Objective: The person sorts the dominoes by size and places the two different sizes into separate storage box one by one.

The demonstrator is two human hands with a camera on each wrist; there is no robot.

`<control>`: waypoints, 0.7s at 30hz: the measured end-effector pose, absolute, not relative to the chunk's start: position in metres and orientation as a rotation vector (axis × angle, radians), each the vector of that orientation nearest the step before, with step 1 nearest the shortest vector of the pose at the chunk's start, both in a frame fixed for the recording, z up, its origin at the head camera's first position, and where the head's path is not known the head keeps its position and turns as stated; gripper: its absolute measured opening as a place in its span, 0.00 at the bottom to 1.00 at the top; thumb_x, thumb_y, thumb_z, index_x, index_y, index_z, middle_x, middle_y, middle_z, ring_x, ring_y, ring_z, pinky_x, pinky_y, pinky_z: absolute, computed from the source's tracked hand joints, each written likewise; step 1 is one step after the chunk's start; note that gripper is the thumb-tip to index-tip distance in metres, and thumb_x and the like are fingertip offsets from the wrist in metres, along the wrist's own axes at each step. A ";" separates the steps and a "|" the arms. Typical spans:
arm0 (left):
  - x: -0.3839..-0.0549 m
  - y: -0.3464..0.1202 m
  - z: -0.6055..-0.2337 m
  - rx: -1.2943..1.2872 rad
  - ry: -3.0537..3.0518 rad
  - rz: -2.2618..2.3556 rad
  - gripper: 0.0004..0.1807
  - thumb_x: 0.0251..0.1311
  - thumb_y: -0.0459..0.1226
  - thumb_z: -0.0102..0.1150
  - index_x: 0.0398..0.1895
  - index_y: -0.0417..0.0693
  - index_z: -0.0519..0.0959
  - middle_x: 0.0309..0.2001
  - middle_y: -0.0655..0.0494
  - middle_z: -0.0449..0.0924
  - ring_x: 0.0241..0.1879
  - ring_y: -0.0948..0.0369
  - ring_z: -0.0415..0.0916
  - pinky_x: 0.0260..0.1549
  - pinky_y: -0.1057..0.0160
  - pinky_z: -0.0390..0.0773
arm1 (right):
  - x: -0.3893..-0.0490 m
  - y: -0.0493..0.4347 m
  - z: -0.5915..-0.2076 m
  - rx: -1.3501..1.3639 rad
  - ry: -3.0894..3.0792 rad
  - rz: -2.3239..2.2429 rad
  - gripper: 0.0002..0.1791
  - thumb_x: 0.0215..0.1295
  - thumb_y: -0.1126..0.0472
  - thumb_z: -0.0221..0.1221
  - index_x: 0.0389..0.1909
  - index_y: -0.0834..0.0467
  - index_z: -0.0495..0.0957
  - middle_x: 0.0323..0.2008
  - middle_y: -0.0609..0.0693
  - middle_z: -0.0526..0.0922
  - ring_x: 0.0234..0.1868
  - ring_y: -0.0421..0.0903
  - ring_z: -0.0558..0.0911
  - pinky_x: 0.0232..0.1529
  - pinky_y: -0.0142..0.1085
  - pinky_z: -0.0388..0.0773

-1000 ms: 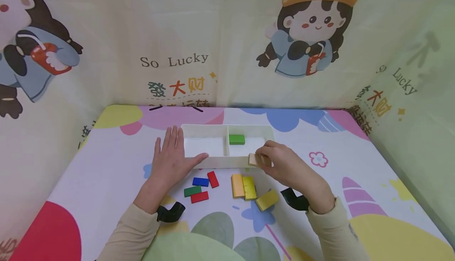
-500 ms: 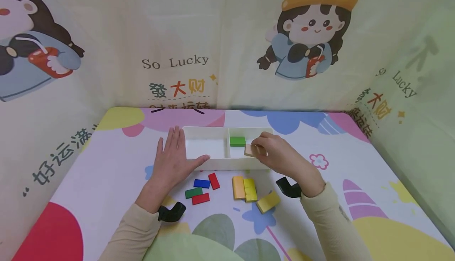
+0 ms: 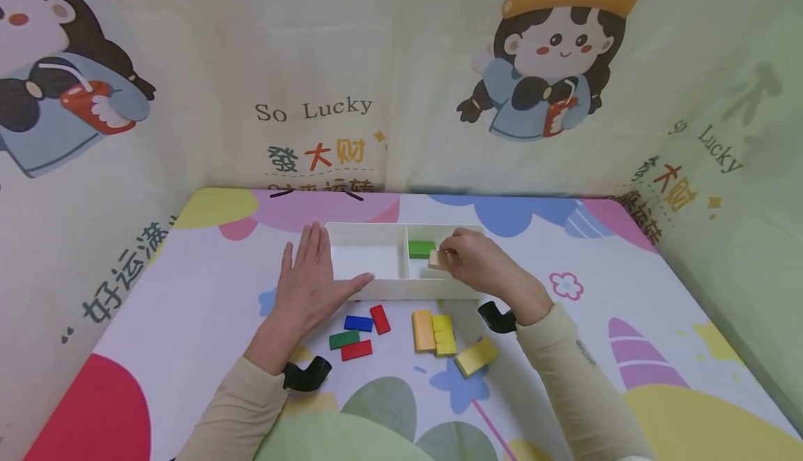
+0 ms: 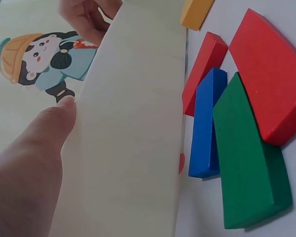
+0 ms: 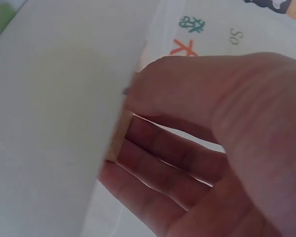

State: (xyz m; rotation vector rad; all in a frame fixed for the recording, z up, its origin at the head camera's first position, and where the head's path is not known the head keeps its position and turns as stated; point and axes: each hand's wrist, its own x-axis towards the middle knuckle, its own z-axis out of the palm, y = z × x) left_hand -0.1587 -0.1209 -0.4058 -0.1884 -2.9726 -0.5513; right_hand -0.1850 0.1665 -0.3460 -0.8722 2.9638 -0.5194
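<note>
My right hand (image 3: 479, 262) pinches a pale wooden block (image 3: 437, 260) inside the right compartment of a white divided box (image 3: 376, 290). A bright green block (image 3: 422, 249) lies in that compartment, close to the divider. In the right wrist view the box wall hides most of the wooden block (image 5: 119, 138), and the fingers curl against it. My left hand (image 3: 307, 286) lies with straight fingers along the box's left end, its thumb at the front rim. The left wrist view shows that thumb (image 4: 44, 131) touching the rim.
In front of the box lie two red blocks (image 3: 357, 350), a blue block (image 3: 358, 323) and a dark green block (image 3: 344, 339). To their right are an orange block (image 3: 423, 331), a yellow block (image 3: 444, 335) and a mustard block (image 3: 476, 357). A patterned cloth covers the table.
My right hand has carried the pale wooden block from the box's front wall over the rim, back and left into the right compartment. The left hand stays at the box's left end.
</note>
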 end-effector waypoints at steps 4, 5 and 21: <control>-0.159 -0.121 -0.405 -0.179 -2.978 -0.551 0.65 0.52 0.72 0.53 0.78 0.35 0.42 0.80 0.40 0.39 0.80 0.44 0.35 0.75 0.35 0.37 | -0.192 0.164 -0.350 -0.830 2.931 -0.489 0.08 0.63 0.69 0.61 0.42 0.64 0.84 0.37 0.54 0.83 0.36 0.46 0.78 0.39 0.36 0.81; -0.159 -0.121 -0.405 -0.178 -2.981 -0.548 0.66 0.52 0.72 0.53 0.78 0.35 0.42 0.80 0.40 0.38 0.80 0.44 0.35 0.75 0.35 0.38 | -0.194 0.163 -0.352 -0.819 2.924 -0.488 0.07 0.64 0.69 0.61 0.41 0.63 0.84 0.36 0.54 0.83 0.36 0.46 0.77 0.38 0.36 0.81; -0.160 -0.122 -0.405 -0.165 -2.997 -0.558 0.66 0.52 0.72 0.53 0.79 0.36 0.41 0.80 0.41 0.37 0.80 0.44 0.34 0.75 0.35 0.38 | -0.213 0.146 -0.365 -0.814 2.891 -0.389 0.06 0.61 0.70 0.61 0.37 0.62 0.85 0.32 0.52 0.81 0.34 0.45 0.76 0.39 0.35 0.78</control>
